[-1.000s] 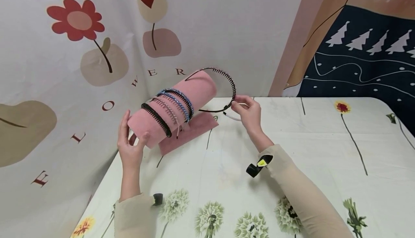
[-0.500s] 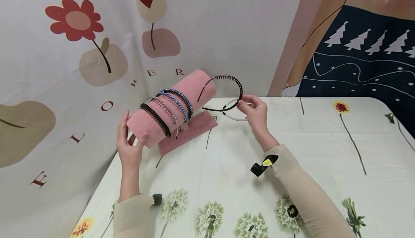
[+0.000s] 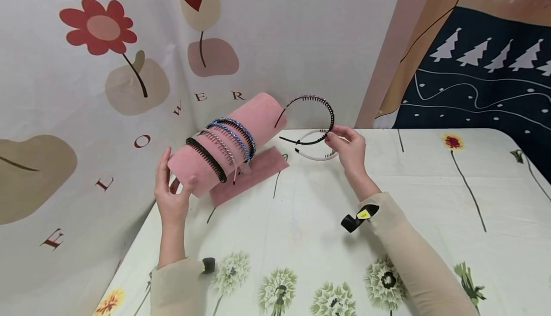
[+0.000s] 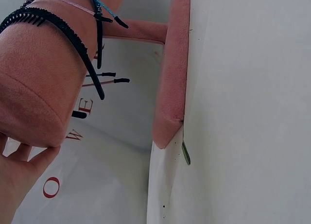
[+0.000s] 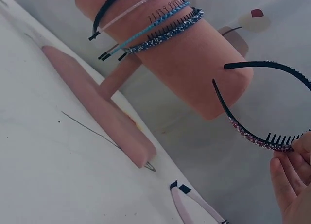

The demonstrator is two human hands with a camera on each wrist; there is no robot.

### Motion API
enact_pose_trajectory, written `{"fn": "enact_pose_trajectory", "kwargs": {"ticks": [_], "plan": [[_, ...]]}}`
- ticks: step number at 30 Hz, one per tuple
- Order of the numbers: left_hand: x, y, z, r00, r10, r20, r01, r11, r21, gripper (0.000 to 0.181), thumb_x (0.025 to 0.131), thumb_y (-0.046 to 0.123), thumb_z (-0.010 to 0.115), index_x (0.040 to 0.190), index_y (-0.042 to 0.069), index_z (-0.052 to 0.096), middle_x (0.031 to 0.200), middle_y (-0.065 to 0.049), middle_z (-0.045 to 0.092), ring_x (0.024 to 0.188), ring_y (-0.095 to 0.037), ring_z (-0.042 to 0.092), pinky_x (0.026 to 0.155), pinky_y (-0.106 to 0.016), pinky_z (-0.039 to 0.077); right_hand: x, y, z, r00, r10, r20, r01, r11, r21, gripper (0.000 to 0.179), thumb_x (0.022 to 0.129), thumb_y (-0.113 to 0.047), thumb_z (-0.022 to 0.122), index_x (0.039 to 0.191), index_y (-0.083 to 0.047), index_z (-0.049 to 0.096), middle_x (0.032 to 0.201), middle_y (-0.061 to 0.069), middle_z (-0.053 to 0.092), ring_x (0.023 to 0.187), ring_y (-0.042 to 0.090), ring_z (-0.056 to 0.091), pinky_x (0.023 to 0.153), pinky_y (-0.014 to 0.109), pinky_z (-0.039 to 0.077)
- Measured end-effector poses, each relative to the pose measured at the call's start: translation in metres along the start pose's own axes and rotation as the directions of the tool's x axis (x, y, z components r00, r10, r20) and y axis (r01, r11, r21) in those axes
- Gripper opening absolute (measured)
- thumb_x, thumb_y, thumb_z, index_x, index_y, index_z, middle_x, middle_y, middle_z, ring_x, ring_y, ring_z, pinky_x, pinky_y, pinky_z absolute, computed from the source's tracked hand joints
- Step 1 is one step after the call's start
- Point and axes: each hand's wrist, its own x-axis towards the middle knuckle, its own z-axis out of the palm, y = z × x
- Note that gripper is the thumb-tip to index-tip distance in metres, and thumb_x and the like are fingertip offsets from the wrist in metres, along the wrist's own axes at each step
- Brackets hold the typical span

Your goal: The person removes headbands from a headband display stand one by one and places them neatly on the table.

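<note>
A pink padded headband stand [image 3: 264, 115] has a thick roll raised over a flat base [image 3: 258, 177]. Around the roll sit several headbands: a black one [image 3: 206, 159] nearest the left end, a pale pink one [image 3: 220, 145], and blue ones [image 3: 234, 136] further along. My left hand [image 3: 172, 191] rests its spread fingers and thumb against the roll's left end. Between thumb and fingers, my right hand [image 3: 349, 151] pinches a black toothed headband [image 5: 257, 142] with glittery stones. Its tips point at the roll's right end, and in the head view one overlaps that end.
A white headband [image 3: 316, 157] lies on the table behind my right hand, partly covered by the held headband. The flower-print cloth [image 3: 301, 230] covers the table. A printed curtain [image 3: 292, 34] hangs right behind the stand.
My right hand has drawn the black headband rightward, from around the roll's right end to beside it. More of the white headband shows. The left hand and stand have stayed nearly still.
</note>
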Motion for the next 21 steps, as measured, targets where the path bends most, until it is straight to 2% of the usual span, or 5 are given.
{"fn": "enact_pose_trajectory", "kwargs": {"ticks": [10, 21], "plan": [[0.001, 0.001, 0.001, 1.000, 0.002, 0.003, -0.001, 1.000, -0.031, 0.077, 0.083, 0.006, 0.072, 0.153, 0.017, 0.042, 0.152, 0.003, 0.043, 0.136, -0.013, 0.043, 0.100, -0.012, 0.044, 0.003, 0.001, -0.015, 0.999, 0.023, -0.046, -0.024, 1.000, -0.021, 0.027, 0.092, -0.001, 0.064, 0.118, 0.008, 0.063, 0.085, -0.007, 0.065, 0.073, 0.002, 0.069, 0.076, 0.019, 0.058], [0.001, 0.001, 0.001, 1.000, 0.008, 0.001, -0.008, 1.000, -0.026, 0.076, 0.082, 0.005, 0.070, 0.152, 0.017, 0.042, 0.153, 0.003, 0.043, 0.136, -0.013, 0.043, 0.101, -0.013, 0.044, 0.006, 0.001, -0.029, 0.994, 0.036, -0.099, -0.037, 0.999, -0.006, 0.021, 0.091, 0.001, 0.065, 0.112, 0.003, 0.066, 0.086, -0.003, 0.066, 0.073, 0.004, 0.069, 0.075, 0.019, 0.058]]}}
